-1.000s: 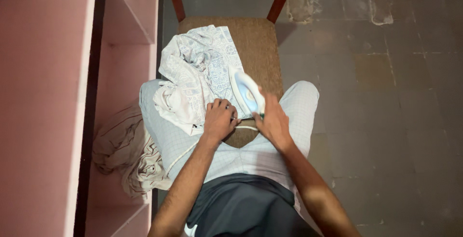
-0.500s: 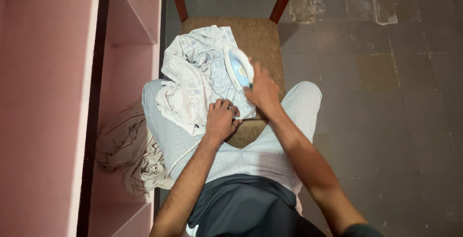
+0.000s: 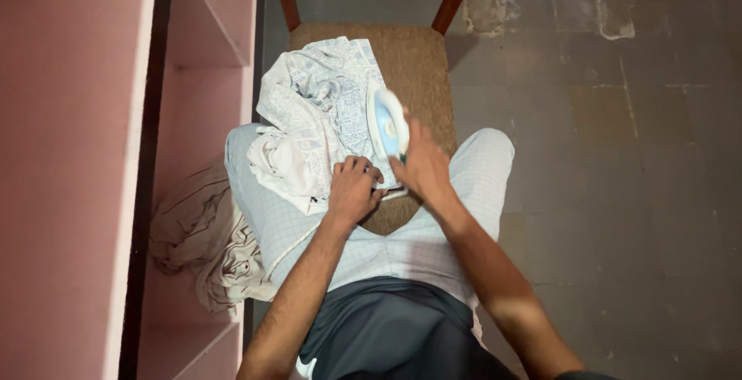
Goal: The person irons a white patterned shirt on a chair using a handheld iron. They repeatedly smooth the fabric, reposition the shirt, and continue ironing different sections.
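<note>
A white and blue clothes iron [image 3: 386, 123] rests on a patterned pale cloth [image 3: 321, 105] spread over a wooden chair with a brown woven seat [image 3: 421, 63]. My right hand [image 3: 421, 167] grips the iron's handle from behind. My left hand [image 3: 353, 189] presses down on the cloth's near edge, fingers curled, just left of the iron. My knees in pale checked trousers [image 3: 479, 179] sit against the chair's front.
A pink shelf unit [image 3: 100, 156] stands at the left, with a crumpled beige cloth [image 3: 205, 245] lying in its lower compartment. Grey stained tile floor [image 3: 618, 156] stretches to the right of the chair.
My right hand pushed the iron away from me up the cloth, then drew it back a little. My left hand stayed pressed on the cloth's near edge.
</note>
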